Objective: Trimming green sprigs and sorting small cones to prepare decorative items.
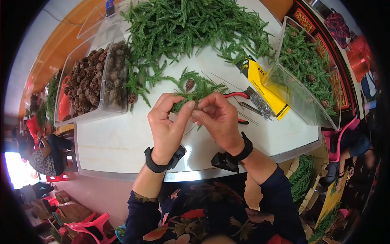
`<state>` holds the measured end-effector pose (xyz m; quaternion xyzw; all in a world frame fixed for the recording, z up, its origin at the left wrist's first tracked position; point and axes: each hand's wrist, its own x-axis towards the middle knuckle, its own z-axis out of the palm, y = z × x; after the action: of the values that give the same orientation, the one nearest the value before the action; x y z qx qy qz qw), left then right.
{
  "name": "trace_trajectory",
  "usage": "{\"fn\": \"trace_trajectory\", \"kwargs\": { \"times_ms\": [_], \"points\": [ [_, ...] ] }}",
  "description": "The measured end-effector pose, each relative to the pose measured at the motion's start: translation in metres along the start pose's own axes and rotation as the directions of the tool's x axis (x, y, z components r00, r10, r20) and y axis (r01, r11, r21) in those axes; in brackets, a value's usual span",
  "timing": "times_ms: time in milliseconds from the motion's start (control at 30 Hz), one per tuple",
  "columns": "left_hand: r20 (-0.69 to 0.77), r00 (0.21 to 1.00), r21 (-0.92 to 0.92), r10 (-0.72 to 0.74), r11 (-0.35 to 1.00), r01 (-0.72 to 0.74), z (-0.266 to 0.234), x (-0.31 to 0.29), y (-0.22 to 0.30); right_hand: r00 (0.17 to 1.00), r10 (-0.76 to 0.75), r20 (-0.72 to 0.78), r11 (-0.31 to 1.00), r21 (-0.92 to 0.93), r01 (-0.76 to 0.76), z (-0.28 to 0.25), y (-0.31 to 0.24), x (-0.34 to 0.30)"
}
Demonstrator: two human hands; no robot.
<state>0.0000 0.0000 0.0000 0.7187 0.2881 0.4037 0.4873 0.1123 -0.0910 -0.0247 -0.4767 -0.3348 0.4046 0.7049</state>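
Observation:
Both hands meet over the middle of the white table, pinching a green artificial pine sprig (199,92). My left hand (168,122) is closed on its near left side, thumb against the fingers. My right hand (219,122) pinches the same sprig from the right; the exact spot between the fingertips is hidden. A small brown pine cone (189,84) sits among the needles just beyond my fingers. Pliers with red handles (237,94) lie right beside my right hand, partly covered by it. Thin wires (219,78) are scattered behind and beside the sprig.
A clear bin of pine cones (87,81) stands left, and a clear bin of finished-looking sprigs (308,73) right. Loose green sprigs (191,28) pile up at the back. A yellow package (264,87) lies near the right bin. The table's metal edge (195,175) curves in front of me.

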Motion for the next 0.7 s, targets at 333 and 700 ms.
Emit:
{"fn": "trace_trajectory", "kwargs": {
  "times_ms": [333,700],
  "points": [
    [0.029,0.997,0.189,0.074,0.979,-0.078,0.007,-0.002,0.005,0.999,-0.009,0.042,0.997,0.082,0.006,0.000,0.015,-0.001],
    [0.053,0.989,0.089,-0.141,0.987,0.136,0.001,-0.003,-0.005,0.996,-0.048,0.077,0.959,-0.274,0.067,-0.007,-0.017,0.006]
  ]
}}
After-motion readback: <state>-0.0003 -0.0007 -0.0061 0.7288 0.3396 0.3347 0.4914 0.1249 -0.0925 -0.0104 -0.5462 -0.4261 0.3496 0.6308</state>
